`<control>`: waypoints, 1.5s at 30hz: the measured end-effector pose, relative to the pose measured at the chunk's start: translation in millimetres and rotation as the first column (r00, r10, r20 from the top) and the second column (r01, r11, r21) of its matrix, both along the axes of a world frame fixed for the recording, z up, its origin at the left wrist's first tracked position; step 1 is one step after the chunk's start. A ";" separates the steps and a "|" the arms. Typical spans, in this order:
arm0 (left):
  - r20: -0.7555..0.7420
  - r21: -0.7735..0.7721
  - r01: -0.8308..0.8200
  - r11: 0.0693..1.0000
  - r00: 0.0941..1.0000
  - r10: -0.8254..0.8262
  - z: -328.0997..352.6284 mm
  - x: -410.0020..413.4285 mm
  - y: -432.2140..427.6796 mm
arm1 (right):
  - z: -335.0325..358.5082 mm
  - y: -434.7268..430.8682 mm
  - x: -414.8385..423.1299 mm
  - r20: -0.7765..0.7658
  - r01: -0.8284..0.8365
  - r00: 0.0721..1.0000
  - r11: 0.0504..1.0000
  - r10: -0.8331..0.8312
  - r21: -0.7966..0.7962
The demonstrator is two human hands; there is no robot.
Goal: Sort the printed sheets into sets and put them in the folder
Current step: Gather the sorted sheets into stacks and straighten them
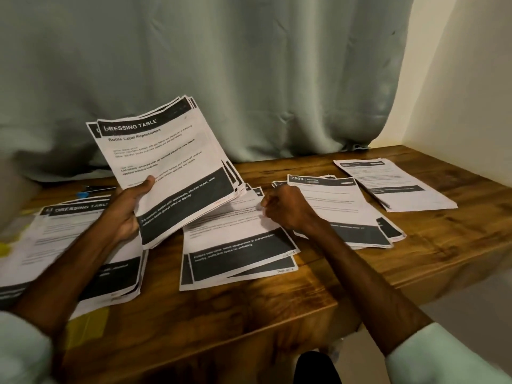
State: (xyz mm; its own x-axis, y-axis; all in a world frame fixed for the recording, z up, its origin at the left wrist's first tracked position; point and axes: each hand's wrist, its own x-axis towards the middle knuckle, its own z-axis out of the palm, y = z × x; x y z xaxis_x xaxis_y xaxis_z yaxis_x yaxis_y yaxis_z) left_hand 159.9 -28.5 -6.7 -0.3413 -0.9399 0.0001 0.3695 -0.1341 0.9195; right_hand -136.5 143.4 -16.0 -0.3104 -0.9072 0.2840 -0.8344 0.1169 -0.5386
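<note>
Gripping the held stack (171, 162) of printed sheets at its near-left edge, the left hand (128, 214) presses its thumb on the top page with the palm beneath. This stack is raised off the tabletop (443, 245) and tilted up, header end far, so its long axis runs near to far. The top page is headed "DRESSING TABLE". The right hand (285, 207) sits on the far right corner of the middle pile (238, 245) with its fingers curled inward; whether they pinch a sheet cannot be determined. The left pile (83, 239), which carries the same heading, lies under the left forearm. The right pile (340, 206) lies just right of the right hand, and the far-right pile (393, 184) lies beyond it. A yellow item (88, 325) under the left pile may be the folder, but this is unconfirmed. Sorting appears to be partly done. The held stack lies just left of and above the right hand, which is the nearer hand for drawing the next page. A page bound for the left pile would have to cross the left arm.
</note>
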 end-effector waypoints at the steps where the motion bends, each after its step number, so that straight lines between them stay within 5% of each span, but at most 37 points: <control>1: -0.001 0.009 -0.005 1.000 1.000 0.005 -0.4 2.9 -3.5 | -0.4 -8.5 3.8 -0.024 0.015 1.000 0.998 -0.013 0.057; 5: -0.025 0.040 -0.012 0.999 1.000 0.013 -3.0 6.0 -10.5 | -6.6 -30.2 8.1 -0.093 0.124 0.990 0.971 -0.106 0.206; 16: -0.030 0.081 -0.044 0.996 0.998 0.046 -4.7 5.1 -14.9 | 5.4 -43.2 -16.5 -0.117 0.151 0.984 0.974 -0.132 0.172; 45: -0.043 0.112 -0.046 0.993 0.998 0.051 -5.0 6.9 -18.2 | 15.6 -49.5 18.5 0.087 0.173 0.972 0.918 -0.216 0.357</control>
